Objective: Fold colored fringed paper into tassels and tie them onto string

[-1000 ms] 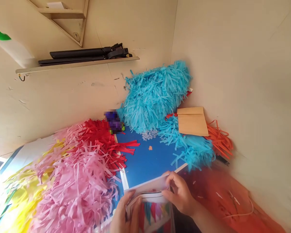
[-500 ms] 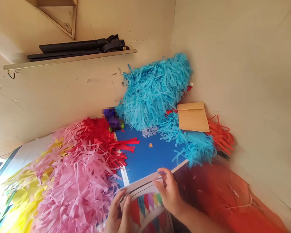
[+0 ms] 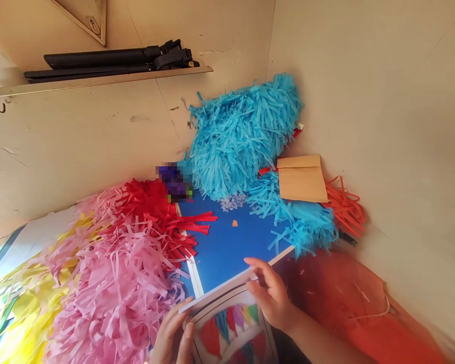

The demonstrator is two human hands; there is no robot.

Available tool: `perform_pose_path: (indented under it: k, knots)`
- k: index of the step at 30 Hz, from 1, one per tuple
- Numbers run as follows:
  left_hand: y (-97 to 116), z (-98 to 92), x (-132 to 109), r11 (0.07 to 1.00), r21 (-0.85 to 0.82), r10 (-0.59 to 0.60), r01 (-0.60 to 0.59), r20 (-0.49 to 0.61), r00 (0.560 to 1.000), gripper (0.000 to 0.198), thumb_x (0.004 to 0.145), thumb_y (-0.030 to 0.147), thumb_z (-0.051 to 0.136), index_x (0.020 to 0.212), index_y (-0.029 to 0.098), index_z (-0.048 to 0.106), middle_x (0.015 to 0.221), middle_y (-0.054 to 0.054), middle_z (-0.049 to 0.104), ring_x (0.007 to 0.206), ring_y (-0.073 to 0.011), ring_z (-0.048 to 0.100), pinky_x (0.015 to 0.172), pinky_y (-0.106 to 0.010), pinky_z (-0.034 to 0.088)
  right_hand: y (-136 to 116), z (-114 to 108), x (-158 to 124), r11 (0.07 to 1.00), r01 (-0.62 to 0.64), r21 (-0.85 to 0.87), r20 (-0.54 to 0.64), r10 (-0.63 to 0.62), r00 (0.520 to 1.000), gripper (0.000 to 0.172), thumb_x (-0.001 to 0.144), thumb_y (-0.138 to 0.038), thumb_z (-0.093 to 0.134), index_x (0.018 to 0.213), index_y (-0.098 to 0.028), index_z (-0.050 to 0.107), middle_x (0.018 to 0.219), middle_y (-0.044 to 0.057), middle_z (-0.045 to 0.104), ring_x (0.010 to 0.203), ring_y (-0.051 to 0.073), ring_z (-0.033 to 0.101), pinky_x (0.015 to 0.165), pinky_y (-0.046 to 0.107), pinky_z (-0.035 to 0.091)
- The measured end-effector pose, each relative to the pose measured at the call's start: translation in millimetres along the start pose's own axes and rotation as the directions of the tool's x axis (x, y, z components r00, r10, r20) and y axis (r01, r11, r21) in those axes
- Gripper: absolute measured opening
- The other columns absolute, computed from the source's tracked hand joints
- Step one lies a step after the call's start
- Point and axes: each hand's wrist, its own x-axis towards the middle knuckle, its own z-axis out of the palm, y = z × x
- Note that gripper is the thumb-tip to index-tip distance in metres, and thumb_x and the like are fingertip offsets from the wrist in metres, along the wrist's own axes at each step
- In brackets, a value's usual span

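Both my hands hold a white card [image 3: 231, 323] printed with coloured bunting flags, at the bottom middle of the view. My left hand [image 3: 172, 336] grips its left edge, fingers curled over the rim. My right hand [image 3: 271, 298] pinches the card's upper right corner, fingers closed on it. The card hangs tilted over the near edge of a blue board [image 3: 231, 242]. Pink paper fringe [image 3: 114, 293] lies just left of my left hand.
Heaps of shredded paper surround the blue board: red fringe [image 3: 155, 212], a big light-blue pile [image 3: 242, 136] in the corner, orange strips [image 3: 345, 207] and yellow fringe [image 3: 18, 308]. A brown envelope [image 3: 301, 179] leans by the right wall. Black folded tripod [image 3: 109, 58] rests on a wall shelf.
The card has been raised and tilted so more of its flag print shows. My right hand slid up to its top corner; the view dropped slightly.
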Motion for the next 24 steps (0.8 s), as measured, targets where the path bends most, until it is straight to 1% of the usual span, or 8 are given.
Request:
perform_pose_path:
  k: [4,6,8,12,15,18,21,24]
  knots:
    - [8,7.4,3,0.969,-0.183,-0.165,0.166,0.018,0.986,0.038,0.083,0.037,0.075,0.119,0.033,0.061,0.108,0.001,0.074,0.101,-0.0165,0.070,0.086,-0.023,0.058,-3,-6,8,0.997,-0.048,0.058,0.039,0.046,0.998,0.019,0.097,-0.039,0.056,0.110,-0.026,0.055,0.078,-0.002,0.056,0.061,0.012,0.050,0.057,0.022,0.045]
    - [13,8.6,7,0.966,-0.110,-0.223,0.235,0.108,0.969,0.049,0.085,0.039,0.072,0.130,0.033,0.055,0.118,-0.002,0.072,0.108,-0.0174,0.069,0.088,-0.021,0.057,1,-7,11,0.993,-0.077,0.091,0.059,0.071,0.996,0.015,0.096,-0.037,0.056,0.104,-0.025,0.053,0.084,0.000,0.061,0.067,0.013,0.056,0.062,0.023,0.047]
    - [16,7.3,13,0.969,-0.021,-0.236,0.245,0.206,0.950,0.045,0.086,0.041,0.070,0.128,0.029,0.059,0.121,-0.005,0.071,0.111,-0.0196,0.068,0.089,-0.022,0.057,5,-10,14,0.986,-0.119,0.116,0.091,0.108,0.990,0.014,0.095,-0.035,0.057,0.104,-0.025,0.052,0.089,0.001,0.065,0.076,0.015,0.061,0.067,0.024,0.049]
    - [18,3.0,24,0.980,0.037,-0.197,0.197,0.341,0.919,0.034,0.088,0.042,0.066,0.117,0.025,0.066,0.123,-0.009,0.070,0.112,-0.0236,0.068,0.091,-0.028,0.058,8,-17,24,0.982,-0.175,0.066,0.173,0.162,0.972,0.015,0.092,-0.030,0.060,0.106,-0.023,0.059,0.093,0.004,0.071,0.080,0.017,0.066,0.069,0.025,0.051]
    - [14,0.9,27,0.984,0.090,-0.177,0.153,0.392,0.903,0.033,0.090,0.040,0.064,0.119,0.025,0.066,0.132,-0.011,0.066,0.119,-0.0255,0.065,0.098,-0.033,0.055,8,-21,29,0.985,-0.173,0.019,0.192,0.167,0.967,0.010,0.091,-0.028,0.061,0.098,-0.022,0.064,0.098,0.006,0.074,0.081,0.017,0.068,0.069,0.025,0.052]
    - [11,-1.3,27,0.988,0.129,-0.132,0.085,0.422,0.897,0.030,0.091,0.038,0.062,0.117,0.024,0.067,0.130,-0.012,0.068,0.122,-0.0261,0.063,0.101,-0.035,0.054,7,-23,31,0.988,-0.152,0.000,0.186,0.149,0.971,0.005,0.089,-0.026,0.062,0.093,-0.022,0.063,0.100,0.006,0.075,0.086,0.018,0.071,0.071,0.025,0.054]
    - [15,-2.6,31,0.986,0.166,-0.093,0.021,0.437,0.895,0.027,0.092,0.038,0.059,0.114,0.023,0.068,0.122,-0.011,0.072,0.111,-0.0247,0.070,0.090,-0.032,0.060,7,-23,35,0.990,-0.133,-0.048,0.205,0.140,0.969,0.003,0.086,-0.023,0.062,0.089,-0.022,0.064,0.095,0.006,0.075,0.084,0.018,0.071,0.067,0.024,0.054]
    - [24,0.6,42,0.958,0.277,-0.064,-0.074,0.460,0.885,0.030,0.089,0.041,0.062,0.112,0.022,0.068,0.109,-0.009,0.077,0.091,-0.0223,0.076,0.076,-0.029,0.063,6,-23,44,0.978,-0.162,-0.135,0.231,0.190,0.954,0.014,0.080,-0.021,0.066,0.093,-0.022,0.070,0.088,0.004,0.075,0.075,0.017,0.070,0.062,0.023,0.053]
